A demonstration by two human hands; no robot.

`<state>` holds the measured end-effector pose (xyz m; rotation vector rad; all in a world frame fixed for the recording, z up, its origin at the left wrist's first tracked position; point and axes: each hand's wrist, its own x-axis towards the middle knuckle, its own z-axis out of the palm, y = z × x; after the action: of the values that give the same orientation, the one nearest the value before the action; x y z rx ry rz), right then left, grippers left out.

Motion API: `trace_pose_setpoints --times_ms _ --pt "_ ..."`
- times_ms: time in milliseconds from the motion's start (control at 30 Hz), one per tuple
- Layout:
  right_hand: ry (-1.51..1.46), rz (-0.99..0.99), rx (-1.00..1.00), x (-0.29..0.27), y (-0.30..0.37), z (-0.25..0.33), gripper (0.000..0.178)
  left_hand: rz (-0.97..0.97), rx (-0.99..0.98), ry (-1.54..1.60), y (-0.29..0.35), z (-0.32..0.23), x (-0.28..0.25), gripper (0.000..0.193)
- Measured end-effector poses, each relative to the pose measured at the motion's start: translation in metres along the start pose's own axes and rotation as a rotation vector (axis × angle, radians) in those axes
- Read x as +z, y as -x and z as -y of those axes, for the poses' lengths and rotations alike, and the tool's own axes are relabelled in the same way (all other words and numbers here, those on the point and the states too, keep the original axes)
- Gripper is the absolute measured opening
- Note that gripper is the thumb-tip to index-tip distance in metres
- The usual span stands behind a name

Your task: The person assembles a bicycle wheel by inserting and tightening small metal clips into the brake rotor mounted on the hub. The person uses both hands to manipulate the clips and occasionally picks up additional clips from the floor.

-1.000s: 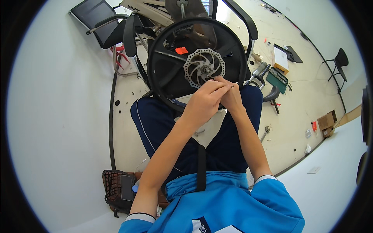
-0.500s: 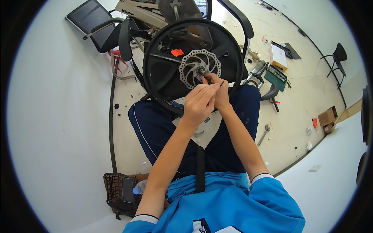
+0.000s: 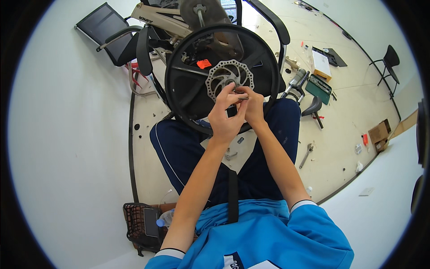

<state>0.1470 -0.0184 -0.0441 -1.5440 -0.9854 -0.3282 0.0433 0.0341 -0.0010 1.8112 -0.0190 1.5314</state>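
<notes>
The left hand (image 3: 225, 112) seems to pinch a small dark piece (image 3: 243, 97) between thumb and fingers, with one finger stretched to the hub. The right hand (image 3: 254, 105) has its fingers curled together just beside it; what they grip is hidden. The black wheel (image 3: 192, 71) lies flat, directly ahead of both hands, its brake disc (image 3: 246, 71) under the fingertips. If this pinch becomes loose, the piece could slip through the disc's openings, or fall between the knees to the floor (image 3: 237, 154). Uneven pressing may also tilt the wheel.
</notes>
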Motion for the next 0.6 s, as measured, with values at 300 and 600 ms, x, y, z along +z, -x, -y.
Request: trace_pose_setpoints --times_ms 300,600 --pt "0.058 0.040 0.039 0.007 0.002 -0.010 0.015 -0.042 0.106 -0.154 -0.022 -0.019 -0.017 0.037" --pt "0.246 0.276 -0.312 -0.015 -0.018 -0.025 0.016 -0.208 -0.291 -0.053 0.002 -0.014 -0.073 0.034"
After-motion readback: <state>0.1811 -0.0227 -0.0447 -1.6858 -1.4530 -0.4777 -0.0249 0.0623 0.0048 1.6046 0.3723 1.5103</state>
